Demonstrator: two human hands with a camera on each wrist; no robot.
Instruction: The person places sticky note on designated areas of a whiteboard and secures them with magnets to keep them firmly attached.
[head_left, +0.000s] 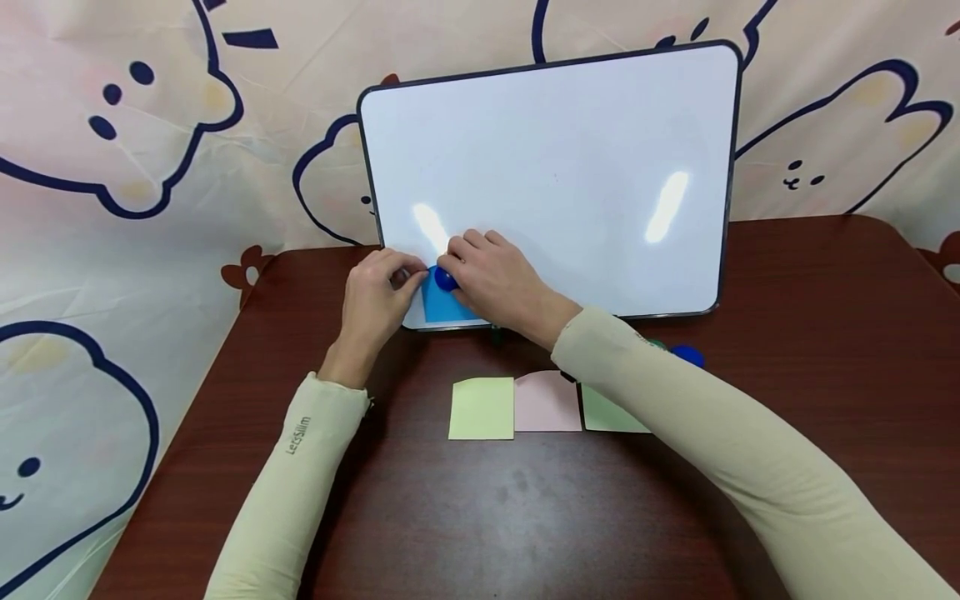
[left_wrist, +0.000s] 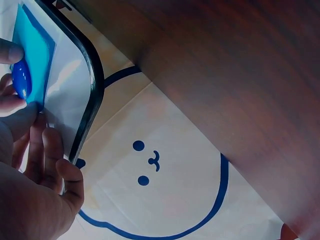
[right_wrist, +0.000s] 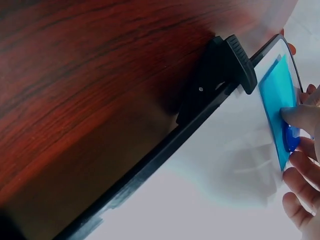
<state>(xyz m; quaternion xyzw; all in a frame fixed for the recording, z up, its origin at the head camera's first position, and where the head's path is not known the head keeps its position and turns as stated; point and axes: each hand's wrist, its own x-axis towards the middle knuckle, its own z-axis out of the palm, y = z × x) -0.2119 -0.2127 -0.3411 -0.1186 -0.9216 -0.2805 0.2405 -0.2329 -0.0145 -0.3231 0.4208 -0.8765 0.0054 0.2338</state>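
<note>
A blue square of paper [head_left: 444, 307] lies against the lower left corner of the whiteboard [head_left: 558, 183]. My left hand [head_left: 372, 293] pinches the paper's upper left corner between thumb and forefinger. With my right hand [head_left: 497, 279] I grip a round, glossy dark blue magnet [head_left: 445, 279] on the upper part of the paper. In the left wrist view, the magnet [left_wrist: 21, 79] sits between the right thumb and fingers. The right wrist view shows the right thumb lying over the blue paper [right_wrist: 278, 95], which stands slightly off the board at one edge.
Yellow [head_left: 482, 408], pink [head_left: 547, 402] and green [head_left: 611, 412] paper squares lie in a row on the brown table [head_left: 450, 517]. Another blue round piece [head_left: 687, 357] and a green one [head_left: 657, 344] show beyond the right sleeve. A black clip foot [right_wrist: 220, 75] holds the board's lower edge.
</note>
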